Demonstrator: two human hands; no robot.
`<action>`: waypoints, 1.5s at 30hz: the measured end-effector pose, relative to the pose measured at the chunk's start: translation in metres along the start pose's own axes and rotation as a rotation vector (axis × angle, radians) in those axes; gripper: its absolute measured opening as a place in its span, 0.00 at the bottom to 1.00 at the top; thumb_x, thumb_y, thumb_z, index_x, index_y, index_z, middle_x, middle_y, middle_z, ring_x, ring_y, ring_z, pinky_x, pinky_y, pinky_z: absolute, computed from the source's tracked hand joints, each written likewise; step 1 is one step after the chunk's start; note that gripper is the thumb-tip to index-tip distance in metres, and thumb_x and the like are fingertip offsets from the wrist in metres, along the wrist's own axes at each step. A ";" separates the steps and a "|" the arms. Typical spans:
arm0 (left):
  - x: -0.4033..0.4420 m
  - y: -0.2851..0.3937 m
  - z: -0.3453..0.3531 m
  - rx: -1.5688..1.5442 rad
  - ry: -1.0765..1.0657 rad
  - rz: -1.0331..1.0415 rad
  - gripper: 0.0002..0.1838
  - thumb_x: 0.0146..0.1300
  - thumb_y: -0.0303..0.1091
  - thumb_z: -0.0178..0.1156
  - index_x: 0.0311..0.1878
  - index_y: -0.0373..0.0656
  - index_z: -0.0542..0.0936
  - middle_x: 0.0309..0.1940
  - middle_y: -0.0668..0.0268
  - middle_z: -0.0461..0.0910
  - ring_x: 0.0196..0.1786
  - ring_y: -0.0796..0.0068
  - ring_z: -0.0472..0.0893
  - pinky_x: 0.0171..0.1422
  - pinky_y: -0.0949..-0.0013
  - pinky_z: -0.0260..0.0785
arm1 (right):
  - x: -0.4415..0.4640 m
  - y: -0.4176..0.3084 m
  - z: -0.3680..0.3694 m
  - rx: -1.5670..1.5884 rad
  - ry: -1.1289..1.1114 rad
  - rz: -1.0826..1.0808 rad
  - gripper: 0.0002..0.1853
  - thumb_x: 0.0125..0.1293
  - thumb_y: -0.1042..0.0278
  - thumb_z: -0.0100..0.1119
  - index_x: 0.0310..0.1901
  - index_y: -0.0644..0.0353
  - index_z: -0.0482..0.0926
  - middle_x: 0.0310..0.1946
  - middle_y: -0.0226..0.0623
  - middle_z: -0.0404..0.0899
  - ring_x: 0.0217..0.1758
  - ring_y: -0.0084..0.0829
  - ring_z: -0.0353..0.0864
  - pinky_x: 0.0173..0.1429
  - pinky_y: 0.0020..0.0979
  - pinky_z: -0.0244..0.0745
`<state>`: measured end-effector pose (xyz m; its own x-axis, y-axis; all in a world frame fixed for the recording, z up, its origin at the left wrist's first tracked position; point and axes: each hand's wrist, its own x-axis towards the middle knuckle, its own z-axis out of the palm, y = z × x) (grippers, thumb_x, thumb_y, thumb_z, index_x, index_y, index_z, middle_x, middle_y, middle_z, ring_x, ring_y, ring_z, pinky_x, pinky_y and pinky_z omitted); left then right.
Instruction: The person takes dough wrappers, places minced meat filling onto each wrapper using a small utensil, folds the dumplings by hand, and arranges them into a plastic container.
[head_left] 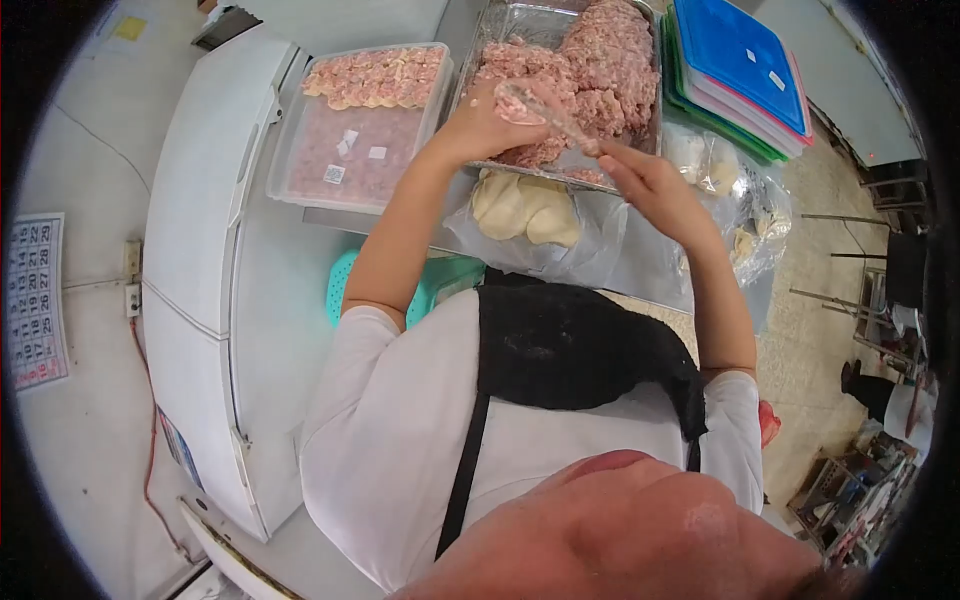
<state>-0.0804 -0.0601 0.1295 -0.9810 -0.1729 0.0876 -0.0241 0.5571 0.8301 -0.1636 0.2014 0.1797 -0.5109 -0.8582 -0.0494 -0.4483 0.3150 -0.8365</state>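
My left hand (pixel 483 125) is cupped around a small meat-filled dumpling (pixel 512 104) over the near left corner of a metal tray (pixel 575 172). Its wrapper is mostly hidden by my fingers. My right hand (pixel 655 190) grips the handle end of a narrow spatula (pixel 562 122), whose meat-smeared blade reaches to the dumpling. Raw ground meat (pixel 610 60) is heaped in the tray. Just in front of it, a stack of pale round dough wrappers (pixel 525 208) lies on clear plastic.
At left, a plastic container (pixel 285 180) carries rows of dumplings (pixel 375 78) on its far part. Stacked coloured lids (pixel 745 60) stand at right, beside bagged dough (pixel 715 165). A white refrigerator (pixel 190 220) is on the left. A turquoise basket (pixel 340 285) sits below the table edge.
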 end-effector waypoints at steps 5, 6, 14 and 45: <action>0.001 -0.021 0.016 0.181 -0.028 0.170 0.29 0.45 0.44 0.73 0.49 0.39 0.79 0.43 0.58 0.81 0.49 0.65 0.79 0.57 0.64 0.70 | 0.022 0.056 -0.001 -0.057 -0.142 -0.078 0.18 0.70 0.59 0.54 0.55 0.62 0.76 0.42 0.47 0.82 0.40 0.36 0.81 0.48 0.32 0.74; 0.000 -0.034 0.026 0.246 0.061 0.204 0.28 0.45 0.44 0.73 0.47 0.38 0.79 0.40 0.58 0.82 0.46 0.66 0.80 0.55 0.65 0.71 | 0.030 0.074 -0.003 -0.061 -0.178 -0.101 0.18 0.70 0.60 0.54 0.54 0.61 0.77 0.42 0.47 0.82 0.42 0.38 0.82 0.48 0.33 0.74; -0.004 -0.027 0.041 -0.172 0.230 -0.320 0.24 0.47 0.43 0.72 0.43 0.37 0.80 0.36 0.62 0.82 0.40 0.69 0.81 0.48 0.67 0.73 | 0.038 0.058 0.003 -0.562 0.189 -0.384 0.15 0.66 0.63 0.50 0.53 0.52 0.77 0.41 0.43 0.82 0.42 0.46 0.82 0.42 0.45 0.76; -0.116 -0.048 -0.125 0.165 0.053 0.087 0.24 0.48 0.45 0.71 0.44 0.40 0.79 0.39 0.56 0.81 0.43 0.63 0.80 0.49 0.65 0.71 | 0.021 -0.049 0.091 -0.295 0.160 -0.175 0.16 0.68 0.61 0.55 0.51 0.62 0.79 0.41 0.50 0.81 0.46 0.45 0.82 0.50 0.35 0.73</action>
<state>0.0585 -0.1683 0.1478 -0.9695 -0.1581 0.1873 0.0248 0.6968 0.7168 -0.0856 0.1311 0.1702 -0.5057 -0.8424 0.1862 -0.7189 0.2921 -0.6307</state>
